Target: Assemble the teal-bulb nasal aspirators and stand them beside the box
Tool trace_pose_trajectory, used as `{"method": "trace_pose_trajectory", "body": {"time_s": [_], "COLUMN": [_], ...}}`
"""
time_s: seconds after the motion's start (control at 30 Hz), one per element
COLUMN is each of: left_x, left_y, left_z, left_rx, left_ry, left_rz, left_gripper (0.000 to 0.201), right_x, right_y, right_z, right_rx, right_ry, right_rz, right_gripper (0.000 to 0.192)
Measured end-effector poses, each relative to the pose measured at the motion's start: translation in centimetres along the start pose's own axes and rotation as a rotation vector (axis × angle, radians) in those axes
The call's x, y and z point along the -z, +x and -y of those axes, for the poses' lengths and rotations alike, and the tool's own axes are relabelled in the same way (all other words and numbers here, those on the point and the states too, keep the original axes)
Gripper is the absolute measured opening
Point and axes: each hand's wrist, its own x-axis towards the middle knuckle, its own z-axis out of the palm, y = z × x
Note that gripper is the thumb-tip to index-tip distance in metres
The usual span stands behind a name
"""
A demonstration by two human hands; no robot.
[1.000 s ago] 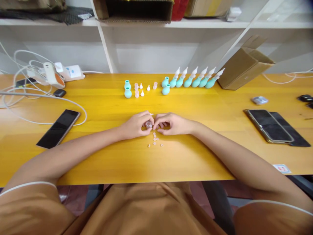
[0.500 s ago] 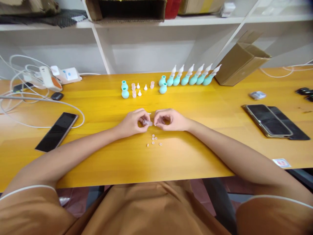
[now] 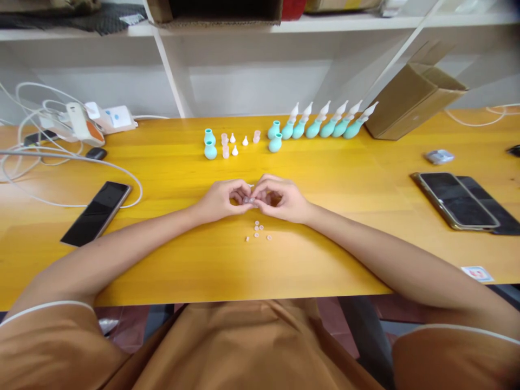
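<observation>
Between the fingertips of my left hand (image 3: 225, 200) is a small clear plastic tube (image 3: 248, 200), lying roughly sideways. My right hand (image 3: 282, 199) is closed in a pinch at the tube's right end; whatever its fingertips hold is hidden. Behind the fingers, a small white tip (image 3: 251, 186) partly shows. Several tiny pale pink rings (image 3: 257, 228) lie loose on the table just in front of my hands. Farther back stand open turquoise squeeze bulbs (image 3: 210, 150), pale pink clear tubes (image 3: 225, 151) and small white cone-shaped nozzles (image 3: 245, 141).
Assembled turquoise bulb aspirators (image 3: 314, 128) stand in a row at the back, beside an open cardboard box (image 3: 410, 103). Phones (image 3: 453, 200) lie at right, another phone (image 3: 96, 213) at left near white cables and a power strip (image 3: 116, 122). Shelves (image 3: 260, 70) rise behind the table (image 3: 170, 276).
My right hand has moved left, its fingertips now meeting the end of the tube that my left hand holds. The view has shifted slightly.
</observation>
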Motion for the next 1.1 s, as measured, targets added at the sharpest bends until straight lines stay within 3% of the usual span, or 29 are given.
{"method": "trace_pose_trajectory", "body": {"time_s": [0.27, 0.63, 0.93, 1.1], "left_x": [-0.1, 0.1, 0.2, 0.2], "left_y": [0.1, 0.4, 0.8, 0.8], "left_z": [0.5, 0.6, 1.3, 1.2], "left_rx": [0.036, 0.083, 0.029, 0.019], "left_ry": [-0.083, -0.235, -0.338, -0.340], "left_rz": [-0.031, -0.064, -0.183, -0.192], "left_gripper": [0.035, 0.052, 0.057, 0.056], "right_x": [-0.1, 0.0, 0.1, 0.3], "right_y": [0.1, 0.1, 0.0, 0.0], "right_z": [-0.2, -0.3, -0.8, -0.8], "right_rx": [-0.007, 0.130, 0.292, 0.319], "right_ry": [-0.004, -0.062, -0.211, -0.281], "right_rz": [-0.021, -0.066, -0.111, -0.087], "right_gripper": [0.013, 0.012, 0.037, 0.043]}}
